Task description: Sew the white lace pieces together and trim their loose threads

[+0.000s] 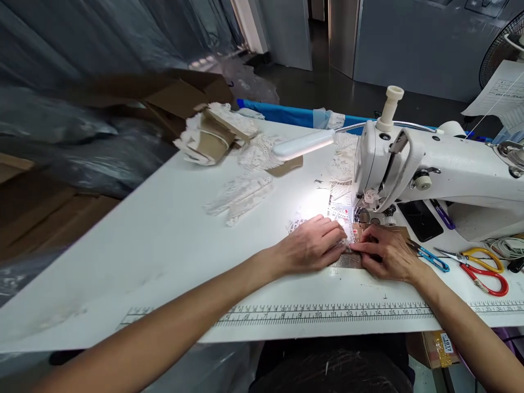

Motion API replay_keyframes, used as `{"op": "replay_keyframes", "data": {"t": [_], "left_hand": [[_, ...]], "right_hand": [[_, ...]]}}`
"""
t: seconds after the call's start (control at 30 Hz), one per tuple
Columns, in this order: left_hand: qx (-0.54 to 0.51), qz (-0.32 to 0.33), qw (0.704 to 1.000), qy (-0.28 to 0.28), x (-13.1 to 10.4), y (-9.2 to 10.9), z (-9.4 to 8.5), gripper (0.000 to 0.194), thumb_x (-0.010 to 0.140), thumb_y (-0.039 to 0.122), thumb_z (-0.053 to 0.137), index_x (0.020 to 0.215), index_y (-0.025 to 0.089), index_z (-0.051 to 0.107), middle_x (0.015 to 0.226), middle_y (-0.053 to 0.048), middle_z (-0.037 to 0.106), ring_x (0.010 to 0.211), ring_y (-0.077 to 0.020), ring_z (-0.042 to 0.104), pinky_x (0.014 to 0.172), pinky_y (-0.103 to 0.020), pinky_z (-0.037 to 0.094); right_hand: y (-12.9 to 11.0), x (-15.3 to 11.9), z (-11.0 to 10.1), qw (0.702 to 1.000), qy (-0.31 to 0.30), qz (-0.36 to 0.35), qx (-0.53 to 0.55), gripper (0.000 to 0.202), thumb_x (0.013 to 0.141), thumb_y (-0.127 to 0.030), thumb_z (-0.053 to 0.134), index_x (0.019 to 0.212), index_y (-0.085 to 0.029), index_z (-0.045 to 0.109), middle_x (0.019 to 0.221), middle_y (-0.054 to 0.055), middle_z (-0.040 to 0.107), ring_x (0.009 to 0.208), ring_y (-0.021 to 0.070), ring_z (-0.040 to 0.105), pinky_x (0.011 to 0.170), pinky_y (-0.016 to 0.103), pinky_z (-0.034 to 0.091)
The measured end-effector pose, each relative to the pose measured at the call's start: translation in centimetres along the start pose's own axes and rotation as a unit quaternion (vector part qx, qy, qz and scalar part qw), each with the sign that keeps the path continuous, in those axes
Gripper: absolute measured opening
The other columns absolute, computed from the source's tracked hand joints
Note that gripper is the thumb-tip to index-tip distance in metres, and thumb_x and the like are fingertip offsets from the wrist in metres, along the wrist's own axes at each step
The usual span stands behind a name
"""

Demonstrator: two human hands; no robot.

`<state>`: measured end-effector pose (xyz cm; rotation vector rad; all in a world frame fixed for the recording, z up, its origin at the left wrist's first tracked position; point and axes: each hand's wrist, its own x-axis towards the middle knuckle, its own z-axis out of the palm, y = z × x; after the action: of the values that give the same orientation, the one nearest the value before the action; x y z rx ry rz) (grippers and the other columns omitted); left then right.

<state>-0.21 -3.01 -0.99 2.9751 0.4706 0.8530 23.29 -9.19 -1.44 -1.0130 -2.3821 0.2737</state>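
Black clothing (335, 371) fills the nearest edge, below a white tabletop (164, 245) with a printed ruler (319, 315) along its front. Both forearms cross this edge and slant inward. The left hand (313, 243) lies palm down, its fingers bent and bunched over a piece of white lace (341, 215); whether that grip pinches the lace or only presses on it, I cannot tell. The right hand (385, 254) comes from the other side with its wrist low, its grip narrow and the fingertips at the lace's right edge; a firm pinch cannot be made out. Between them, the lace lies partly hidden by the fingers, close to the needle area of a white sewing machine (446, 164).

Just beside the right wrist are blue snips (434, 258), then scissors (464, 259) with yellow and red handles. Beyond these lie a dark phone (421, 220) and a purple tool (442, 214).

The machine's head stands directly past the right hand, closing off the space there. A white lamp (303, 144) reaches left from it, over more lace pieces (248, 194) and a lace-wrapped brown bundle (213, 136). Farther off are an open cardboard box (180, 98), grey doors (284, 33) and, at far right, a fan (497, 52) behind a hanging paper (501, 93).
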Motion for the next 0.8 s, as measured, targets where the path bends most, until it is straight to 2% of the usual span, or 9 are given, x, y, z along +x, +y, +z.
{"op": "replay_keyframes", "data": {"t": [0.07,0.13,0.33,0.47,0.6,0.7,0.8], "left_hand": [[0.001,0.016,1.000,-0.005,-0.05,0.09,-0.09,0.019,0.100,0.027,0.047,0.091,0.016,0.060,0.089,-0.006,0.068,0.071,-0.0166,0.059,0.062,-0.032,0.047],[0.008,0.028,1.000,0.009,-0.03,0.06,-0.04,0.019,0.099,0.021,0.047,0.088,0.017,0.061,0.091,-0.005,0.069,0.068,-0.0151,0.058,0.061,-0.032,0.046],[-0.040,-0.004,0.992,0.122,0.24,0.07,0.36,0.015,0.099,0.016,0.050,0.088,0.015,0.061,0.090,-0.006,0.071,0.077,-0.0149,0.065,0.064,-0.030,0.052],[-0.044,0.031,0.994,0.090,0.23,0.30,0.54,0.013,0.098,0.013,0.050,0.091,0.015,0.061,0.093,-0.004,0.073,0.074,-0.0137,0.064,0.067,-0.031,0.053],[-0.031,0.042,0.997,0.050,-0.06,0.35,0.83,0.015,0.099,0.011,0.048,0.096,0.015,0.062,0.095,-0.004,0.073,0.079,-0.0149,0.064,0.072,-0.033,0.053],[-0.013,0.044,0.998,0.033,-0.16,0.40,0.91,0.018,0.100,0.011,0.047,0.092,0.015,0.062,0.096,-0.005,0.073,0.081,-0.0153,0.064,0.071,-0.032,0.052],[0.004,0.054,0.998,0.035,-0.03,0.50,0.77,0.019,0.100,0.011,0.047,0.088,0.015,0.061,0.095,-0.005,0.072,0.079,-0.0149,0.061,0.070,-0.031,0.051]], "right_hand": [[-0.01,0.04,0.06,1.000,0.010,-0.001,0.000,0.032,0.086,-0.016,0.053,0.108,-0.022,0.074,0.095,0.007,0.067,0.083,0.0181,0.063,0.071,0.032,0.054],[-0.01,0.11,0.00,1.000,0.009,0.006,0.010,0.031,0.086,-0.016,0.054,0.107,-0.023,0.075,0.096,0.006,0.067,0.083,0.0176,0.063,0.071,0.031,0.054],[0.00,0.18,-0.34,0.999,-0.019,0.020,0.017,0.029,0.084,-0.016,0.056,0.103,-0.024,0.076,0.098,0.006,0.067,0.085,0.0180,0.064,0.073,0.032,0.053],[-0.17,0.23,-0.40,1.000,-0.020,0.010,0.017,0.028,0.086,-0.017,0.055,0.103,-0.023,0.076,0.097,0.006,0.067,0.086,0.0186,0.063,0.073,0.032,0.053],[-0.15,0.22,-0.65,0.999,-0.030,0.015,0.036,0.029,0.088,-0.019,0.054,0.105,-0.024,0.076,0.098,0.007,0.066,0.087,0.0191,0.063,0.074,0.033,0.054],[0.19,0.35,-0.77,0.996,-0.036,0.053,0.057,0.030,0.091,-0.022,0.053,0.111,-0.024,0.074,0.101,0.007,0.065,0.086,0.0176,0.064,0.076,0.032,0.054],[0.51,0.70,-0.52,0.995,-0.040,0.094,0.007,0.034,0.095,-0.025,0.048,0.123,-0.024,0.069,0.105,0.009,0.064,0.080,0.0168,0.062,0.071,0.030,0.053]]}}
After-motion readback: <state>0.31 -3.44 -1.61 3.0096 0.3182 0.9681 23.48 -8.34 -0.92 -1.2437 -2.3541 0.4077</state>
